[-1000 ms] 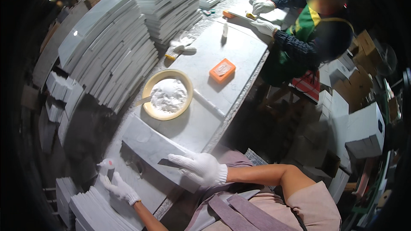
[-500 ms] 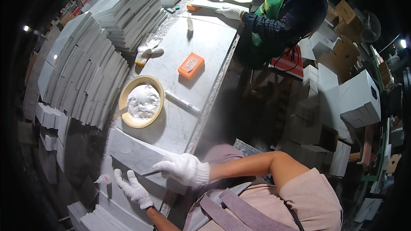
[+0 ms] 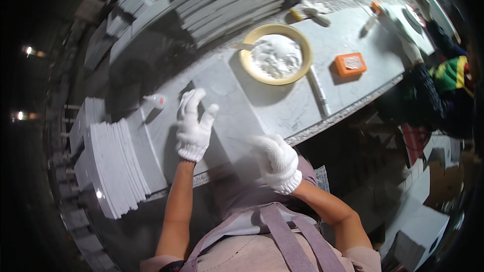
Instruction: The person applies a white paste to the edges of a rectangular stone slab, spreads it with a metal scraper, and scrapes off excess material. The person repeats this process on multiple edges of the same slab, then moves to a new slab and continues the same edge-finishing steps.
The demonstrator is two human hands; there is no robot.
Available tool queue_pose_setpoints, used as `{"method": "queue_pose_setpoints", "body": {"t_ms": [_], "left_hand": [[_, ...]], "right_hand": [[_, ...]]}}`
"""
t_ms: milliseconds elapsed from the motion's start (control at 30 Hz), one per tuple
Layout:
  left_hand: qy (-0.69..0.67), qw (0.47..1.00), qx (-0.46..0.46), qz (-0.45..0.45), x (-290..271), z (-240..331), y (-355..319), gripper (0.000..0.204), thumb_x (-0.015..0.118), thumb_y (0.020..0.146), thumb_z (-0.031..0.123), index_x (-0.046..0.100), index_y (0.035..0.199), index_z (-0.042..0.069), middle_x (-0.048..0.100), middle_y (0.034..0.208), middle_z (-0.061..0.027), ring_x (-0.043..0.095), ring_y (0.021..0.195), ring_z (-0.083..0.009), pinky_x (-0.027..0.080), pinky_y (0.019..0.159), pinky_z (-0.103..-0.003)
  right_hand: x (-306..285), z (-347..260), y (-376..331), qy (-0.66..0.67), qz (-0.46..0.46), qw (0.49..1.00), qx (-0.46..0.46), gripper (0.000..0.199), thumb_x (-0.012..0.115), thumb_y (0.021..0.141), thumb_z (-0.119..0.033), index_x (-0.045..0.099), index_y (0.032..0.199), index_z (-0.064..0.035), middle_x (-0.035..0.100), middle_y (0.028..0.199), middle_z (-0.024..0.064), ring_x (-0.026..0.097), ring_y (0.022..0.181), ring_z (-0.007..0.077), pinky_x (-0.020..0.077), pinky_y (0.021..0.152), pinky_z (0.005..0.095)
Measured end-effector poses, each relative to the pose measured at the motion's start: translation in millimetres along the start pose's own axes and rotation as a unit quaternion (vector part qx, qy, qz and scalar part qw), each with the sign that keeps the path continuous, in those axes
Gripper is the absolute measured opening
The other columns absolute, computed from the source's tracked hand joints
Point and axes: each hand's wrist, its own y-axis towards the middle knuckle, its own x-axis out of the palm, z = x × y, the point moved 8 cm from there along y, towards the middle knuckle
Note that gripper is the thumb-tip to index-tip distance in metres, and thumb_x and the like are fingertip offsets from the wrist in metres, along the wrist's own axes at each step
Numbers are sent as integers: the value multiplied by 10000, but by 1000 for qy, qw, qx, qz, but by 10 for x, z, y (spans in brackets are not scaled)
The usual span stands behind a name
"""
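My left hand (image 3: 193, 126), in a white knit glove, has its fingers apart beside the left edge of a thin grey marble slab (image 3: 219, 81). My right hand (image 3: 278, 162), gloved alike, is closed around a thin blade-like tool (image 3: 241, 140) over the slab's near part; motion blurs the tool. Beyond the slab stands a cream bowl (image 3: 245, 62) of white powder or paste (image 3: 277, 55), with a flat stick (image 3: 241, 46) at its left rim. A small white squeeze bottle (image 3: 155, 102) lies left of my left hand.
A white marker-like tube (image 3: 319, 92) and an orange box (image 3: 350, 64) lie right of the bowl. Stacked slabs (image 3: 237, 0) line the far side; more slabs (image 3: 113, 163) stand left. An empty glove (image 3: 313, 10) lies behind. At far right works another person (image 3: 446, 83).
The view has swung left and turned, so the table and bowl appear farther right. My right hand with the tool has moved away from my left hand, which still has its fingers apart.
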Motion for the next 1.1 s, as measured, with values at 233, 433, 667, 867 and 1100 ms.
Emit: {"method": "queue_pose_setpoints", "body": {"t_ms": [233, 433, 667, 867, 1100], "left_hand": [[74, 993, 90, -27, 152, 85, 299, 809, 781, 886, 578, 578, 1455, 40, 578, 1492, -186, 497, 1433, -366, 335, 1249, -506], [147, 977, 135, -73, 469, -4, 420, 1008, 743, 788, 773, 555, 1494, 79, 558, 1511, -188, 449, 1472, -389, 268, 1282, -541], [21, 997, -35, -70, 374, -502, 781, 843, 788, 872, 594, 558, 1470, 46, 566, 1503, -192, 480, 1430, -400, 336, 1249, -504], [156, 983, 94, 23, 12, -48, 344, 761, 794, 887, 481, 565, 1444, 16, 595, 1437, -193, 500, 1398, -408, 341, 1242, -548], [156, 986, 30, -59, 217, 115, 144, 693, 799, 914, 376, 562, 1472, 40, 597, 1444, -179, 479, 1433, -391, 337, 1256, -524]], "right_hand": [[21, -69, 51, 10, -48, 999, -12, 420, 711, 843, 33, 696, 1251, -68, 722, 926, 97, 701, 847, 315, 575, 741, 398], [49, -88, 51, 6, -62, 998, -27, 355, 654, 898, 54, 681, 1244, -18, 723, 850, 84, 691, 804, 296, 570, 730, 384], [60, -71, 44, 5, -52, 998, -20, 340, 630, 911, 56, 679, 1241, -10, 722, 831, 82, 685, 773, 281, 566, 716, 373], [68, -59, 37, 11, -57, 998, -22, 350, 627, 909, 60, 676, 1248, -11, 724, 849, 90, 689, 771, 270, 566, 700, 369], [76, -73, 40, -4, -71, 997, -24, 371, 640, 896, 64, 671, 1257, -10, 731, 859, 91, 689, 786, 274, 566, 722, 372]]}}
